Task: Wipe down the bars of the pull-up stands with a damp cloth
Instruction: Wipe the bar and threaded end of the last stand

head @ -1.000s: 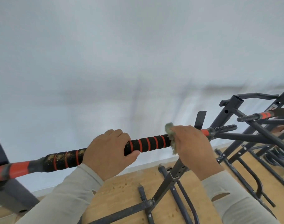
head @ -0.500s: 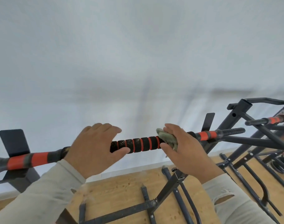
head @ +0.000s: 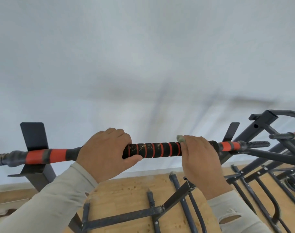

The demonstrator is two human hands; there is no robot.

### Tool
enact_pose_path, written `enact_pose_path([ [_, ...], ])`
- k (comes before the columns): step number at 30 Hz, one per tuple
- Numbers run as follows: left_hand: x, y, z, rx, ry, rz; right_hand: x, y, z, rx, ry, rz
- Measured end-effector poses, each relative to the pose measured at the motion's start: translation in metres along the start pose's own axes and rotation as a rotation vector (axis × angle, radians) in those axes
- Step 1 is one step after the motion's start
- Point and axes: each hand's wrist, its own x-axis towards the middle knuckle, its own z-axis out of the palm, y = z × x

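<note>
Gripping the pull-up bar (head: 153,150) with both hands, in front of a pale wall (head: 143,56). Left hand (head: 106,152) wrapped round the black-and-orange ribbed foam sleeve (head: 158,150) of the bar, fingers curled over the top, thumb underneath. Right hand (head: 200,155) closed round the same bar to the right of the sleeve, pressing a grey-green cloth (head: 180,138) against it; only a small tuft of cloth visible above the bar at the index finger. Yellowish specks of dirt on the sleeve, mostly near the left hand. Plain orange band (head: 46,156) on the bar to the left of the left hand, another orange band (head: 226,146) right of the right hand, then a threaded dark end (head: 256,144). Dark flat brackets (head: 34,136) standing up behind the bar at both ends. Below the bar, dark metal frame tubes (head: 180,192) over a wooden floor (head: 126,190). More dark stands (head: 267,125) crowded to the right of the bar. Light long sleeves on both arms, the right sleeve (head: 235,217) with holes.
</note>
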Motion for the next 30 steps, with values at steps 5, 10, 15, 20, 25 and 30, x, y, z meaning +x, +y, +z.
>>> enact_pose_path([
  [5,0.000,-0.001,-0.002,-0.001,-0.016,0.020,0.010,-0.082,0.013,0.073,-0.021,-0.192],
  [10,-0.003,0.000,-0.006,-0.034,-0.018,0.051,0.001,-0.082,0.024,0.195,-0.002,-0.456],
  [15,-0.003,0.000,-0.005,-0.026,-0.018,0.021,0.021,-0.012,-0.007,-0.208,-0.238,-0.343],
  [20,-0.001,-0.001,-0.004,-0.055,-0.010,0.037,0.016,-0.055,-0.008,-0.182,-0.156,-0.182],
  [25,-0.002,-0.002,-0.006,-0.114,0.020,0.056,-0.002,-0.123,0.026,0.217,-0.020,-0.314],
  [30,-0.004,-0.003,-0.007,-0.100,-0.016,0.033,0.005,-0.043,0.007,-0.017,-0.033,-0.409],
])
